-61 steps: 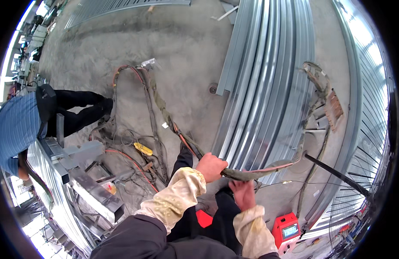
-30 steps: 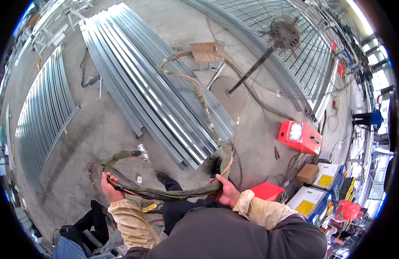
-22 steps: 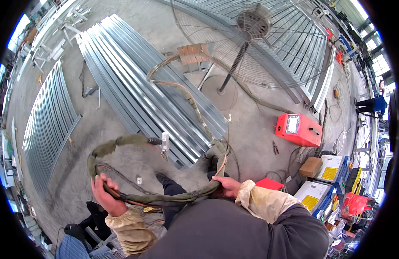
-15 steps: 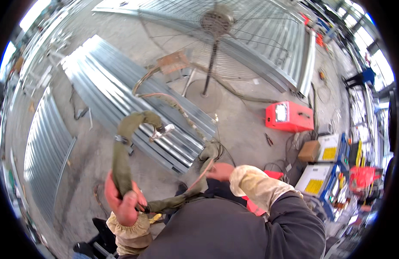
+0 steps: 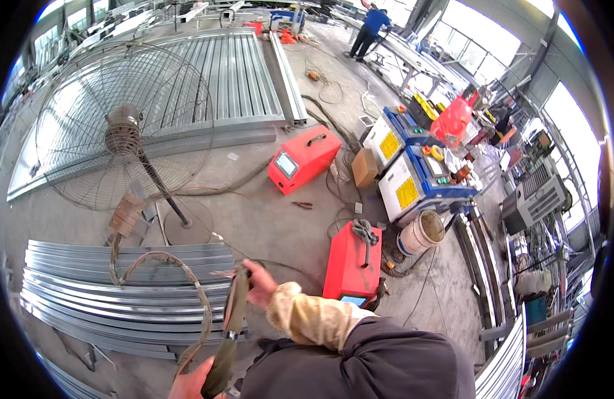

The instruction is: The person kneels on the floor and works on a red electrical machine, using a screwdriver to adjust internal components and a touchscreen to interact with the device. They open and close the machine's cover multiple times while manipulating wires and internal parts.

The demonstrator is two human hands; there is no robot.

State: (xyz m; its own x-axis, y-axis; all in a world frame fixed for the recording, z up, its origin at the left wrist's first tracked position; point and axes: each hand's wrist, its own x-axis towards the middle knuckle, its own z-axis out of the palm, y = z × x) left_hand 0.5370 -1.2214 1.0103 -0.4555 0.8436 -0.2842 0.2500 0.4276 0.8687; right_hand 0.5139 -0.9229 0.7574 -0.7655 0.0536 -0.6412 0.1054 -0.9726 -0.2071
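Note:
An olive-green fabric-sleeved cable (image 5: 235, 307) stands steeply between my hands, with a small metal clamp around its lower part. My right hand (image 5: 259, 284) is closed at its upper end. A short pinkish piece sticks out to the left there, too small to make out. Down at the picture's lower edge, my left hand (image 5: 193, 380) wraps the lower part of the sleeve and is partly cut off. A tan wrapped hose (image 5: 204, 299) loops in from the left and runs down beside the sleeve. Both hands are bare; a cream cuff (image 5: 313, 316) covers my right forearm.
Metal profiles (image 5: 127, 272) lie stacked at left, before a large caged fan (image 5: 124, 130). Two red machines stand ahead (image 5: 305, 159) and right (image 5: 353, 263), with pliers (image 5: 302, 205) between. Farther right are white-blue cabinets (image 5: 413, 183) and a bucket (image 5: 420, 233). Another person (image 5: 372, 30) stands far off.
My view has swung to the right. The sleeved cable was bent in an arch from my left hand; now it runs straight between both hands. My right hand has come to its upper end.

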